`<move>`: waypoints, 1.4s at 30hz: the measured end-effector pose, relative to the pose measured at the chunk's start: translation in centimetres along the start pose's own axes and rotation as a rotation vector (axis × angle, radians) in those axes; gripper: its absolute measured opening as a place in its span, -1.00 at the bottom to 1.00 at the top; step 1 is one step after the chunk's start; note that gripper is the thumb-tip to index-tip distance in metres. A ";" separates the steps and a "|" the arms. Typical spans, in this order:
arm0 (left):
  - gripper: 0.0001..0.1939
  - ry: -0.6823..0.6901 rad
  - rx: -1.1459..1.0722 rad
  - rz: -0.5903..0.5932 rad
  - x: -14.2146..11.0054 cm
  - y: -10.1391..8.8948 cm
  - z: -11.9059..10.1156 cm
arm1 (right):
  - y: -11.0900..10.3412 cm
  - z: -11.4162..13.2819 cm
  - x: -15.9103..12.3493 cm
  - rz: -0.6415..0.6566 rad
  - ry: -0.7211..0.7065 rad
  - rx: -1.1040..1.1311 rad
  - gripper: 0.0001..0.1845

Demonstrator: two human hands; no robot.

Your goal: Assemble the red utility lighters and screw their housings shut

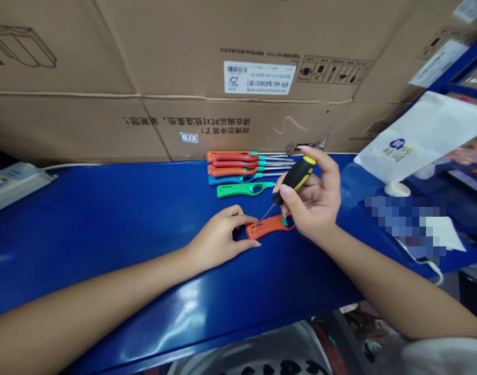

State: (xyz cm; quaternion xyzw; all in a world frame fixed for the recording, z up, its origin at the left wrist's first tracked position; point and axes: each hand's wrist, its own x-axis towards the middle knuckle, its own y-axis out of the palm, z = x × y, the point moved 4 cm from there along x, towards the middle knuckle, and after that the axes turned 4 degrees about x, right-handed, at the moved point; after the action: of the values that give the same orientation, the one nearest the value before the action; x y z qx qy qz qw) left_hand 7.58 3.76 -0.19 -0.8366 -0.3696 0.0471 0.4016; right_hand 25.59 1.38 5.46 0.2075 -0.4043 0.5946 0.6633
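An orange long-nosed lighter lies flat on the blue table. My left hand rests on the table and pinches the lighter's left end between thumb and fingers. My right hand is closed round a black and yellow screwdriver, held tilted, with its thin tip touching the lighter's left end near my left fingertips.
Several more lighters, orange, blue and green, lie in a row behind the hands by large cardboard boxes. A white bag sits at the right, a pale box at the far left. The table's front edge runs close to me.
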 end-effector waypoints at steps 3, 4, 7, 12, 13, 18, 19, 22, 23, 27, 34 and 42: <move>-0.54 0.013 0.009 0.008 0.0 0.1 0.0 | 0.4 0.9 -0.5 -0.003 -0.065 -0.018 -0.38; -0.54 0.014 0.018 0.010 0.0 0.1 0.0 | 0.5 1.1 -0.6 -0.011 -0.098 -0.025 -0.38; -0.56 0.014 0.036 0.017 0.0 0.1 0.0 | 0.8 1.7 -0.8 -0.022 -0.227 -0.044 -0.36; -0.62 0.007 0.022 0.024 0.1 0.1 0.0 | 1.0 1.6 -1.1 0.043 -0.329 -0.100 -0.31; -0.63 0.007 0.019 0.025 0.1 0.0 0.0 | 0.9 1.5 -1.1 0.051 -0.326 -0.124 -0.30; -0.67 0.012 0.008 0.032 0.1 0.1 0.0 | 0.9 1.6 -1.2 0.061 -0.309 -0.146 -0.31; -0.67 0.013 0.006 0.031 0.1 0.1 0.0 | 1.0 1.6 -1.2 0.059 -0.308 -0.130 -0.31; -0.69 0.015 0.002 0.030 0.0 0.1 0.0 | 1.1 1.7 -1.1 0.073 -0.301 -0.080 -0.32; -0.70 0.015 0.002 0.030 0.0 0.1 0.0 | 1.1 1.7 -1.1 0.079 -0.294 -0.074 -0.32; -0.70 0.011 -0.003 0.033 0.0 0.1 0.0 | 1.2 1.6 -1.2 0.085 -0.233 -0.155 -0.37; -0.71 0.012 -0.003 0.033 0.1 0.1 0.1 | 1.1 1.5 -1.5 0.050 -0.235 -0.100 -0.34; -0.69 0.015 0.008 0.027 0.0 0.0 0.0 | 1.2 1.1 -1.7 0.067 -0.228 -0.070 -0.22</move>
State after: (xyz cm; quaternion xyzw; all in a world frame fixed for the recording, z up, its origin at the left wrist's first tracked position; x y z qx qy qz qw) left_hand 7.61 3.73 -0.21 -0.8403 -0.3550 0.0478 0.4069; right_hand 24.19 -0.23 4.55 0.2370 -0.5044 0.5745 0.5994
